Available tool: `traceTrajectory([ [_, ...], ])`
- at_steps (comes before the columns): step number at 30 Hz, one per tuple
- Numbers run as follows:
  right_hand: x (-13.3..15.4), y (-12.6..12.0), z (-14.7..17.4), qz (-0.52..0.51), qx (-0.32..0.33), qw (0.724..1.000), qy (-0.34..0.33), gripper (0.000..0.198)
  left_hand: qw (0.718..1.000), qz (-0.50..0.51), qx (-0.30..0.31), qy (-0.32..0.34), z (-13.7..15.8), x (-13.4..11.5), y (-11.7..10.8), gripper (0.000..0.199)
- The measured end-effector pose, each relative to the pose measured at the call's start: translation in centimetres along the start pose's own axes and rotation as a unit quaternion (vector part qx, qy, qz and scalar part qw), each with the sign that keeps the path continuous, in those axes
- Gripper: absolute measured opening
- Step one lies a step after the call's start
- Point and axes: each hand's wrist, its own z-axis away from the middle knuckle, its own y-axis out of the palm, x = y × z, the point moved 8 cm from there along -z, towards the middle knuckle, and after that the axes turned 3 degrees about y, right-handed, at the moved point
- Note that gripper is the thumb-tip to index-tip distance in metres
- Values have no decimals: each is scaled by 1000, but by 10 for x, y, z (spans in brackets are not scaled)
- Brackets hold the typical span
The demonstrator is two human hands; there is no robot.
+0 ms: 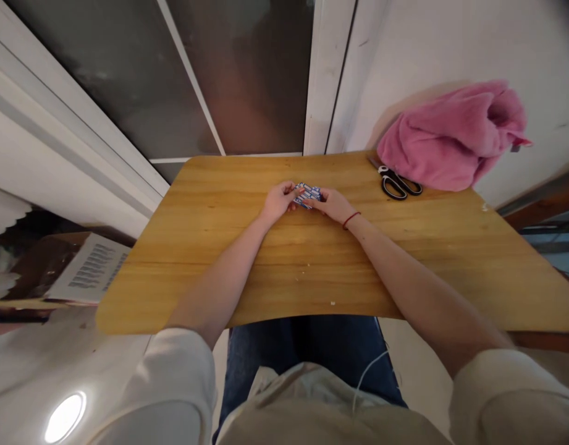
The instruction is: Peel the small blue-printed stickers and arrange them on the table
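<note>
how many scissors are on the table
1. The black-handled scissors lie near the far edge of the table, beside the pink cloth, right of the right hand. Others could be hidden beneath the cloth.

Dim, soft light casts a faint shadow behind the pink cloth (446, 139), a white oval (65, 418) glares lower left, the table (196, 259) bows with wide-angle distortion, and the blue-and-white pieces (307, 195) look blurry.

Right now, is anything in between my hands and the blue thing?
No, nothing I can see. Your left hand and right hand are both holding the blue thing. The scissors and pink cloth lie off to the right, not in between.
</note>
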Motion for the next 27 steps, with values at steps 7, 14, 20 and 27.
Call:
traceTrajectory([
  [7, -8, -1, -1, -101, -12, 994, 35, 31, 997, 73, 9, -23, 4, 0, -1, 20],
  [14, -15, -1, -6, -103, -33, 994, 30, 40, 996, 72, 1, -43, 8, 5, -2, 13],
  [20, -20, -13, -3, -126, -89, 987, 39, 39, 997, 20, -63, -34, 7, 7, -17, 17],
  [27, -38, -53, 6, -130, -224, 963, 73, 44, 982, -112, -155, 5, 12, -1, -48, 17],
])
